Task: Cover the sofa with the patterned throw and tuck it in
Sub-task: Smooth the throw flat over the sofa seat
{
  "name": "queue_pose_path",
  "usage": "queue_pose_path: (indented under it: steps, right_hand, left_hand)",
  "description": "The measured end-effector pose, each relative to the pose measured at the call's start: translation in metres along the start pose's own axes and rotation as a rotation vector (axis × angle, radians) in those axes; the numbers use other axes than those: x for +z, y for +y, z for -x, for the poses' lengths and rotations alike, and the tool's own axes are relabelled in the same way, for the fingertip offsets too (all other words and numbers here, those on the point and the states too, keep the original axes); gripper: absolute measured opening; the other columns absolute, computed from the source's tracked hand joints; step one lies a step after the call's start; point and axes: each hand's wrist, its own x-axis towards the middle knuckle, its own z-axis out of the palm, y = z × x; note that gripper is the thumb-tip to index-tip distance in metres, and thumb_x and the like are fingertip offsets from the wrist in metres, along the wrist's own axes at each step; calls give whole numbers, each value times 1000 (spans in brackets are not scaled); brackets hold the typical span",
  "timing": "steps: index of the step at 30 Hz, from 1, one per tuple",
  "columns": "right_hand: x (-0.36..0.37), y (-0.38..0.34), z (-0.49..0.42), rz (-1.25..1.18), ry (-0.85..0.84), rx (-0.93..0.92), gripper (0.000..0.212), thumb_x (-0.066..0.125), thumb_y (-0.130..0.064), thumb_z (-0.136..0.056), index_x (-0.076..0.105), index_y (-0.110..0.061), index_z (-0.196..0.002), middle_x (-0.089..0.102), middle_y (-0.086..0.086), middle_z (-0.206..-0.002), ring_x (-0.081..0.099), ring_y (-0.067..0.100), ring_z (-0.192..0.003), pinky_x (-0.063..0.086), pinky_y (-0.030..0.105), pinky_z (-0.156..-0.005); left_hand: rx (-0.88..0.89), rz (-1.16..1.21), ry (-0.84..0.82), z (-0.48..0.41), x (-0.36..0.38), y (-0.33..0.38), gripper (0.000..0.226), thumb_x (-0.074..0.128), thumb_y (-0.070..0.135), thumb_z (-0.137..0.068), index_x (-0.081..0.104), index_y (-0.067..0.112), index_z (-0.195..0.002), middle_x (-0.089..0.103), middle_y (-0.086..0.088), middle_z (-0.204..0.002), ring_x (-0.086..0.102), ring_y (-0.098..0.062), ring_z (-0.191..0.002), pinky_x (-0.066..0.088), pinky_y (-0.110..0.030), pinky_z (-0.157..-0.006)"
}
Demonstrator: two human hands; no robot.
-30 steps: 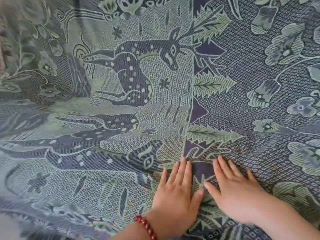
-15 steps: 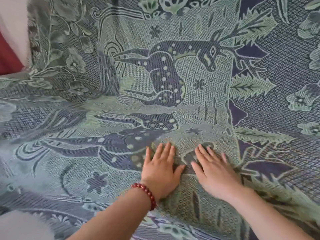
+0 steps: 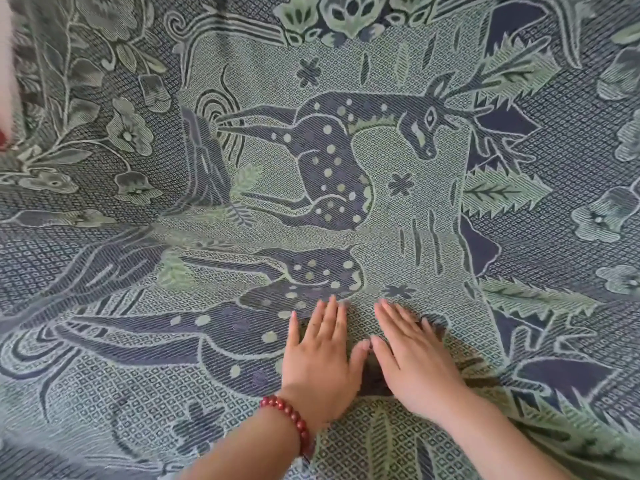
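Observation:
The patterned throw, green and navy with spotted deer, leaves and flowers, fills the whole view and hides the sofa beneath it. A crease runs across the middle where the seat meets the backrest. My left hand, with a red bead bracelet on the wrist, lies flat, palm down, on the seat part of the throw. My right hand lies flat beside it, thumbs nearly touching. Both hands have fingers together and extended, pointing toward the crease, and hold nothing.
A sliver of white and red shows at the far left edge, beyond the throw. The fabric bunches into folds at the left near the crease.
Both hands have slid leftward across the seat, from the leaf border onto the lower deer. The view has shifted left with them, then closer to the fabric.

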Motion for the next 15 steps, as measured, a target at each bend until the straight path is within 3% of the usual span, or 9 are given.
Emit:
queue_pose_path:
  steps: [5,9,12,15]
  right_hand:
    - [-5,-30,-54,-134,0,-132,59,14,-46,-101,-5,-24,-152,-12,-10,-158,-8,7,-145,-1,34,-119]
    - [4,-55,-81,-101,-126,-169,65,15,-52,-99,-4,-21,-152,-11,-7,-159,-5,11,-146,-1,37,-119]
    - [29,-66,-73,-13,-201,-173,83,-4,-70,-84,-8,-22,-152,-15,-7,-158,-12,10,-145,-6,43,-118]
    - [43,-70,-53,2,-176,-132,103,-22,-73,-59,-15,-24,-150,-22,-12,-154,-17,8,-143,-10,41,-117]
  left_hand:
    - [-197,32,-27,-25,-22,-57,68,5,57,-95,-6,21,-152,-12,9,-159,-16,-9,-144,-15,-41,-113]
    - [-166,-69,-69,-41,-28,-105,78,3,67,-88,-3,23,-153,-8,10,-159,-12,-9,-145,-12,-41,-115]
    - [-97,-126,-111,-27,-14,-117,102,-15,75,-65,-6,23,-152,-11,12,-158,-12,-7,-145,-14,-41,-114]
    - [-77,-134,-113,-14,1,-118,100,-16,75,-67,-13,21,-150,-19,11,-156,-17,-9,-144,-15,-44,-115]
